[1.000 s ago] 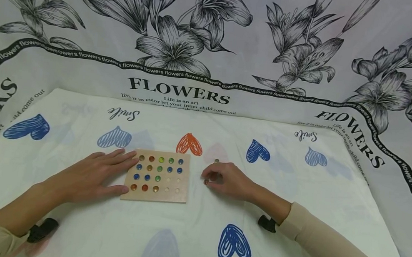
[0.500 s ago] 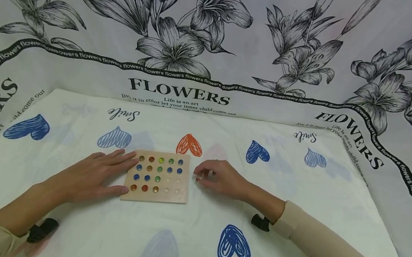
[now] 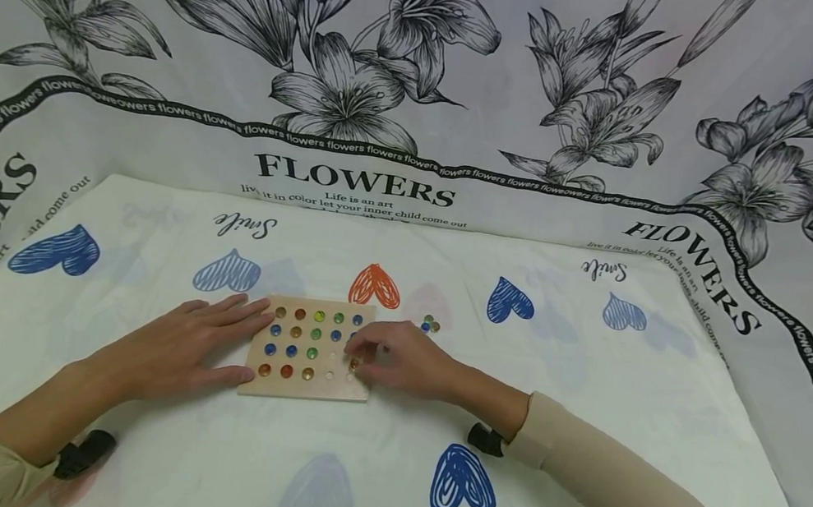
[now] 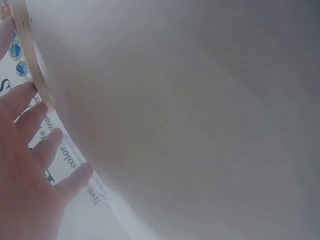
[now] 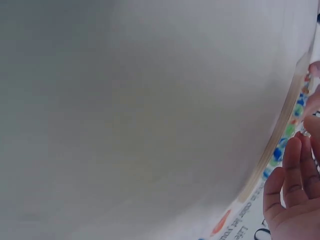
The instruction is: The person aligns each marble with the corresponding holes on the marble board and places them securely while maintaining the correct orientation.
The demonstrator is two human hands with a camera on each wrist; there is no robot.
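Only head view clearly shows hand (image 3: 410, 361) pinching marble (image 3: 354, 364).

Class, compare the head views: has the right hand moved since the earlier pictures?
Yes: the right hand has moved to the left, from beside the wooden board to over its right edge.

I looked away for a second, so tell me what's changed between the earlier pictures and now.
The right hand moved left, from beside the wooden board to over its right side, bringing a pinched amber marble with it; whether that is seated isn't clear. The loose marbles it had largely hidden now show. The left hand and board stayed put.
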